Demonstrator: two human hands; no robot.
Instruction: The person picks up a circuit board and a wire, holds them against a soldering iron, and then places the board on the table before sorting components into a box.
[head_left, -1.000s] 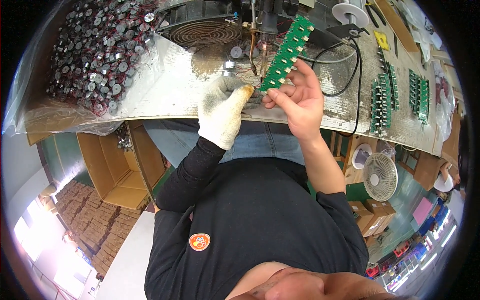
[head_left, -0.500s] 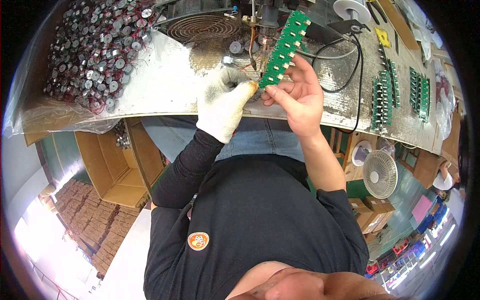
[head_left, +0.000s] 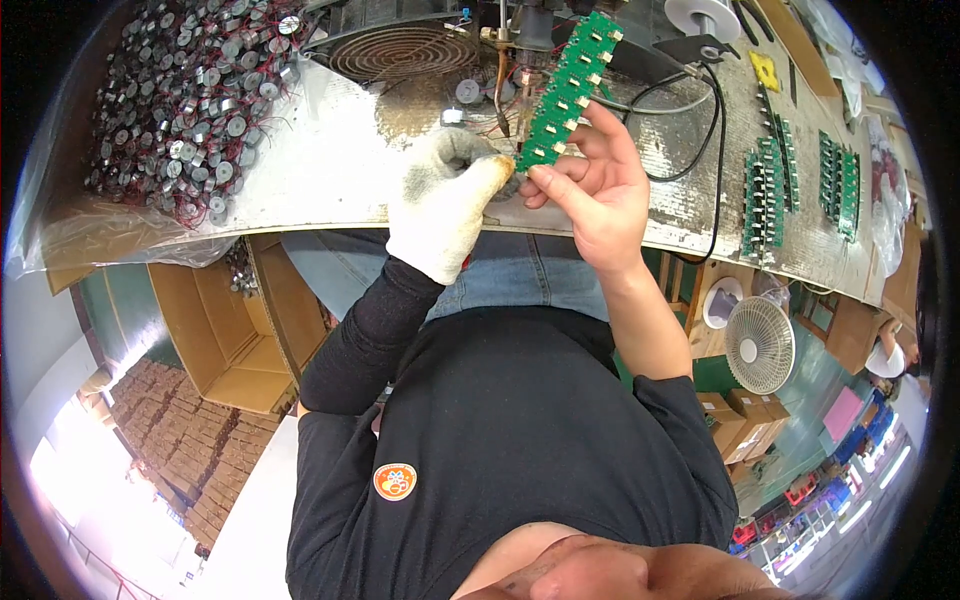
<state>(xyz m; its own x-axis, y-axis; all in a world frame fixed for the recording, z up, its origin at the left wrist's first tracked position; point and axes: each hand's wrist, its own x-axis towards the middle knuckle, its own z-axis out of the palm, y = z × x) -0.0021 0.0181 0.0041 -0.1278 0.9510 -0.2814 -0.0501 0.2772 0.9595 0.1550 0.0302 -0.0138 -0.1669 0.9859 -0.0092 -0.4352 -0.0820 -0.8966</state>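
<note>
Both hands meet above the near edge of the bench [head_left: 345, 170], at the lower end of a green circuit board [head_left: 572, 85]. Bare, the right hand [head_left: 598, 205] grasps that board near its lower end, thumb on the near face and the other fingers bent behind it. The board stands tilted, its upper end leaning away and to the right, with a row of small pale connectors along its right side. Gloved in white and grey, the left hand [head_left: 440, 200] is curled, its stained thumb tip right at the board's lower corner; whether it pinches anything cannot be told, as its fingertips are hidden.

Just beyond the left hand, a small silvery cylinder [head_left: 453, 117] lies on the bench. Past it, a copper-coloured tube [head_left: 502, 90] points down beside the board, and a round wire grille [head_left: 405, 52] sits to its left.

Farther left spreads a heap of small metal motors [head_left: 190, 120] with red wires. Over on the right, a black cable [head_left: 720, 150] loops across the bench, and beyond it lie two groups of green boards, one nearer [head_left: 763, 205] and one farther [head_left: 839, 190]. Well apart, below bench level, stands a white fan [head_left: 760, 345].
</note>
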